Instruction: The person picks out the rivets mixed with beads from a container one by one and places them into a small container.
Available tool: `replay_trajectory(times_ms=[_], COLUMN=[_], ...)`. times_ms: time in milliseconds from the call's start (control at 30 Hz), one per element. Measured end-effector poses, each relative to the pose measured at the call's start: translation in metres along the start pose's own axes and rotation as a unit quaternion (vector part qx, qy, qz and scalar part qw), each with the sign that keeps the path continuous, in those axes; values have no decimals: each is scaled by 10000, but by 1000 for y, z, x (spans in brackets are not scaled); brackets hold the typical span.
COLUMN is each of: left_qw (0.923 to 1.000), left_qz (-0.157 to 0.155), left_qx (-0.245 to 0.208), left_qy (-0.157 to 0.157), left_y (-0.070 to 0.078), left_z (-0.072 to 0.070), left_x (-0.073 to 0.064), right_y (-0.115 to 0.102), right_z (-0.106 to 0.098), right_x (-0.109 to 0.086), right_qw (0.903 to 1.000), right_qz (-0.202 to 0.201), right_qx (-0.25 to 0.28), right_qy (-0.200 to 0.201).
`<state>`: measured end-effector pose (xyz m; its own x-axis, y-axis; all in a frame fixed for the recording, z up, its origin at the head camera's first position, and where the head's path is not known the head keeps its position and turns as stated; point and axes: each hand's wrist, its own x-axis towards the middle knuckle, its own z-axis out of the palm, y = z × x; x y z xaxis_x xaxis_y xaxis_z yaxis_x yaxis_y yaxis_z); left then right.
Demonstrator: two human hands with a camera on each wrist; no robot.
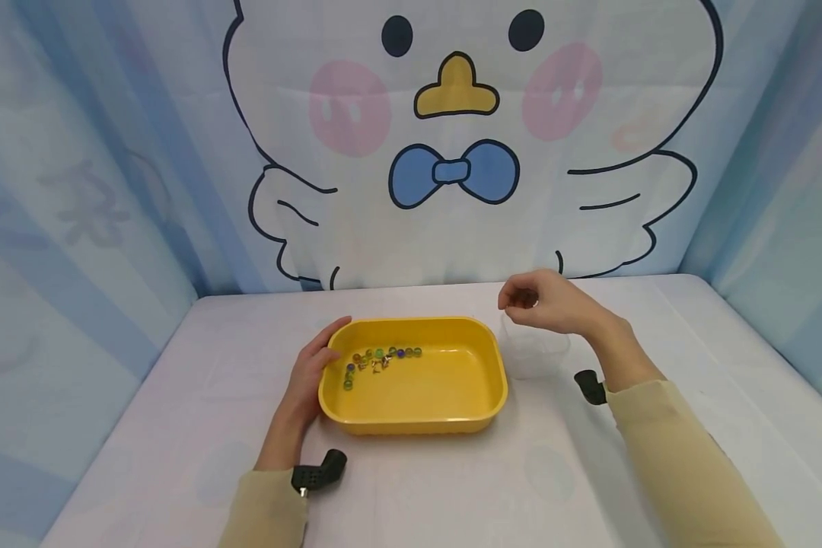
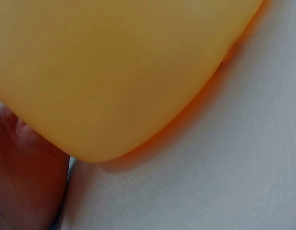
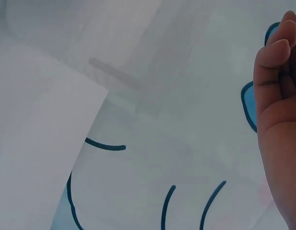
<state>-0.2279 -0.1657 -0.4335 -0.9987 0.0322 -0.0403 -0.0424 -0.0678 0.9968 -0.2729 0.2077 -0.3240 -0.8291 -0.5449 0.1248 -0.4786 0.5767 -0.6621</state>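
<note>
A yellow plastic tray [image 1: 418, 407] sits on the table, with several glass marbles [image 1: 409, 352] and small gold-coloured metal pieces [image 1: 376, 367] in its upper left part. My left hand [image 1: 306, 378] grips the tray's left end, thumb over the rim; the left wrist view shows the tray's underside corner [image 2: 100, 76] close up. Over a clear, see-through container [image 1: 537, 356] to the right of the tray, my right hand [image 1: 546, 302] is raised with curled fingers. A small shiny thing [image 1: 535, 303] glints among them; its kind is too small to tell.
A pale cloth covers the table [image 1: 452, 495]. Behind it hangs a curtain [image 1: 445, 243] printed with a cartoon bird, and more curtains close off both sides. Each wrist wears a black camera mount [image 1: 318, 472].
</note>
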Motion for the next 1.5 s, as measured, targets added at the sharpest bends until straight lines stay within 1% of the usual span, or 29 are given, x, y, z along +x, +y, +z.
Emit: replay_trajectory(times_ms=[167,400,533,833,1233,1500], left_qw=[10000,10000,10000,9999,9999,9998], left_qz=[4,-25,-24,-39,-5,-72], left_qx=[-23,-70,-28,-115,-146,-186], left_qy=[-27,1,11,10,-46,-11], left_y=[0,0,0,-2,0,-1], left_z=[-1,-1,-1,0,0,-1], left_x=[0,1,1,1,-1,0], right_y=[8,20,22,30,31,30], right_z=[-1,1,1,1,2,1], right_x=[-7,-14,-16,-20,-21,-20], right_qw=[9995,9981,9978,9974,9977,9979], right_qz=[306,583,621,632,622,609], right_qx=[-101,-214,-210,-349,-264,-217], right_qy=[18,-13,-60,-34,39,93])
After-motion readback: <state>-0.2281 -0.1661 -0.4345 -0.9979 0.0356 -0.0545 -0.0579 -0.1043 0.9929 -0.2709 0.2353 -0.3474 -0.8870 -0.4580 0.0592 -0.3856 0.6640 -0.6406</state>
